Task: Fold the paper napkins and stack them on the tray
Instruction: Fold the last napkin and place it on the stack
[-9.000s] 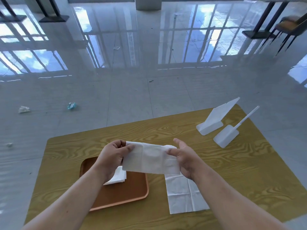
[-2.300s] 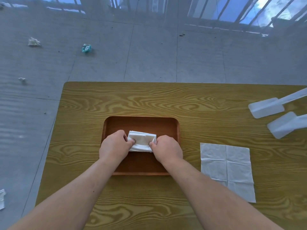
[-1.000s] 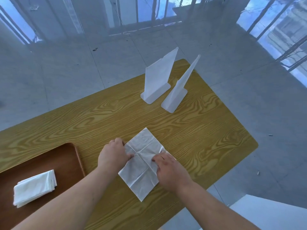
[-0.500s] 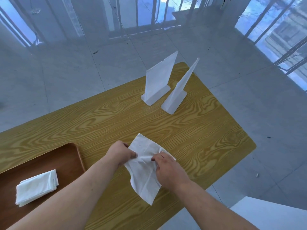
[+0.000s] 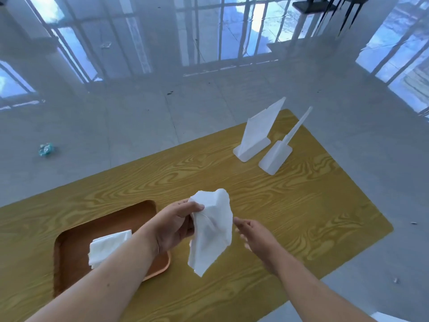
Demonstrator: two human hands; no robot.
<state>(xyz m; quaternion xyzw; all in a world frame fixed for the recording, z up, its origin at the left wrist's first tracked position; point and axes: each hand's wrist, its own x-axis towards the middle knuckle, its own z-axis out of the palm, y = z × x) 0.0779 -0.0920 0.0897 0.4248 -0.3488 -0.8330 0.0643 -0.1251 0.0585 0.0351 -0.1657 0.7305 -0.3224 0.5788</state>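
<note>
An unfolded white paper napkin (image 5: 212,231) hangs crumpled in the air above the wooden table (image 5: 290,217). My left hand (image 5: 175,223) pinches its upper edge. My right hand (image 5: 254,234) is just to the right of the napkin with fingers spread, touching nothing. A brown tray (image 5: 72,259) lies on the table at the left, with a stack of folded napkins (image 5: 108,246) on it, partly hidden by my left forearm.
Two white plastic stands (image 5: 257,135) (image 5: 278,152) are upright at the table's far right corner. The table's right edge is close by. Bits of litter (image 5: 46,149) lie on the glossy floor. Dark chair legs (image 5: 329,10) show at the top right.
The napkin lay flat on the table under both hands; my left hand has lifted it into the air. My right hand has let go. The view has swung back towards the tray.
</note>
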